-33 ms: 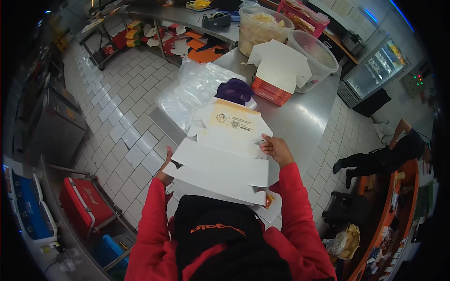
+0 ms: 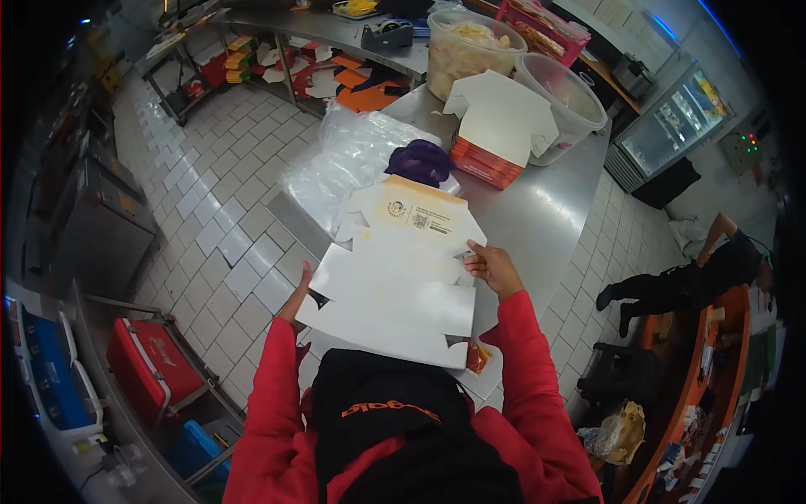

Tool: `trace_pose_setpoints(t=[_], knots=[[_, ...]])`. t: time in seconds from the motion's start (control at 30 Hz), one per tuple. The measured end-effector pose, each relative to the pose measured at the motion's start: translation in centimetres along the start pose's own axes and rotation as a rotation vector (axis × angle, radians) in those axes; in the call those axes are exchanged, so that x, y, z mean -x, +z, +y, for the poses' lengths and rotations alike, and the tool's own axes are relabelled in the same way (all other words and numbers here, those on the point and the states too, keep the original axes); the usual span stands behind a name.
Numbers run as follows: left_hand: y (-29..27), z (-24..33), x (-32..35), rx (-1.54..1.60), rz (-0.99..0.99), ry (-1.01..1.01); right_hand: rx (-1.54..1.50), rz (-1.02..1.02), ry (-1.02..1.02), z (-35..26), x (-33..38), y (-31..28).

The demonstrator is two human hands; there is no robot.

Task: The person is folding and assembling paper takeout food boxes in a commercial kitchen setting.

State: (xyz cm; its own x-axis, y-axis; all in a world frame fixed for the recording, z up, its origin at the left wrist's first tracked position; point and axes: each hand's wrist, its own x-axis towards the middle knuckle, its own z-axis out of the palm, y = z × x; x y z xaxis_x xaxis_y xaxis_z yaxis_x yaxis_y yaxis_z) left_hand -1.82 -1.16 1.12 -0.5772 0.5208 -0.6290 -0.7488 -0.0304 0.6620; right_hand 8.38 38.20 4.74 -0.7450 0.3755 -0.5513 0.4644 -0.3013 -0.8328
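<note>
A flat white cardboard box blank (image 2: 390, 277) with notched edges and a yellowish printed end lies in front of me, its near edge by my black apron (image 2: 382, 403). My right hand (image 2: 492, 269) pinches its right edge near a notch, thumb on top. Along the left edge is my left hand (image 2: 295, 301), thumb stretched up and apart from the card; its other fingers are partly hidden by the card. Under the near right corner another printed piece (image 2: 478, 357) shows. Just beyond the blank lie a dark purple bundle (image 2: 420, 162) and clear plastic bags (image 2: 357, 151).
On the steel table (image 2: 550, 210) stand a stack of red-sided box blanks (image 2: 485, 164) and two clear tubs (image 2: 470, 63) (image 2: 575, 88), one filled with pale food. A red cooler box (image 2: 155, 361) is at left. Another person (image 2: 697, 273) is at right, by an orange counter (image 2: 701, 386).
The near panels of the box blank, bent at their creases before, now lie flatter. Its near right edge has shifted slightly left, baring more of the printed piece beneath.
</note>
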Motion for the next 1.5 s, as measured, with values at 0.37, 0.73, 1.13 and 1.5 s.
trace_pose_setpoints(t=[0.37, 0.73, 1.13, 1.5], knots=[[1.9, -0.9, 0.0, -0.401, 0.039, 0.382, 0.095, 0.124, -0.126, 4.2, -0.6, 1.1], [-4.6, 3.7, 2.8, -0.416, 0.095, 0.352, 0.605, 0.276, -0.89, -1.5, -7.4, 6.8], [-4.1, 4.1, 2.3, -0.441, 0.1, 0.195, 0.891, 0.33, -0.829, -9.6, -17.2, 12.7], [-3.8, 3.5, 1.9, -0.51, 0.145, 0.276, 1.173, -0.402, -1.263, -0.6, -5.1, 21.1]])
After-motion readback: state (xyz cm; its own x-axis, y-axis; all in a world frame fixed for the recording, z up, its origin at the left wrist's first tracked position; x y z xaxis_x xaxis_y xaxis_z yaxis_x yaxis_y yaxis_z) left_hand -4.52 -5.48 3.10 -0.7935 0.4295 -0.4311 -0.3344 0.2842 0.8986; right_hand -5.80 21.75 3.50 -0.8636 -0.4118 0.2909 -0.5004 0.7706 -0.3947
